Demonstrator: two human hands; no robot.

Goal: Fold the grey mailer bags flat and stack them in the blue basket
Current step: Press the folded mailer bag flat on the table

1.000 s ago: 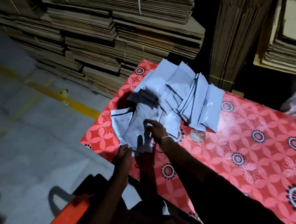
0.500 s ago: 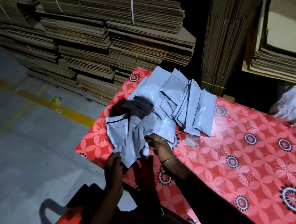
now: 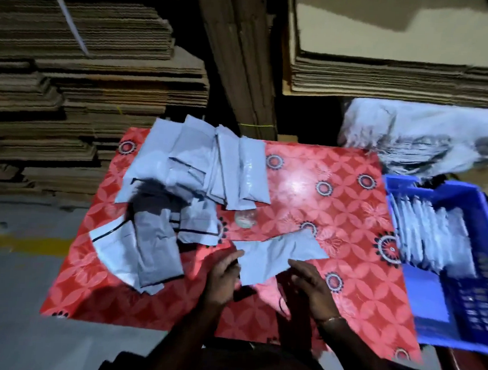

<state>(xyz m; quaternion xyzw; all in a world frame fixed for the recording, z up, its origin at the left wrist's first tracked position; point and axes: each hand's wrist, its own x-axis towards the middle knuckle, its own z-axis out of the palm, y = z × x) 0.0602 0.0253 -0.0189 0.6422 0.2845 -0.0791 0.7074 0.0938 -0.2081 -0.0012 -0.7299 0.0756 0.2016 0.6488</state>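
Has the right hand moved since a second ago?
Yes. The right hand has left the loose pile of mailers and now sits right of it, toward the blue basket, holding one mailer bag with the left hand.

At 3 o'clock, the blue basket (image 3: 476,227) is cut off by the right edge. The pale bundle (image 3: 428,136) at 1 o'clock is smeared by blur. Both forearms leave the frame at 6 o'clock.

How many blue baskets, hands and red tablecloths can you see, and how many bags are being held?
Blue basket: 1
Hands: 2, the left hand and the right hand
Red flowery tablecloth: 1
Grey mailer bag held between the hands: 1
Total: 5
The loose and stacked bags overlap too much to count.
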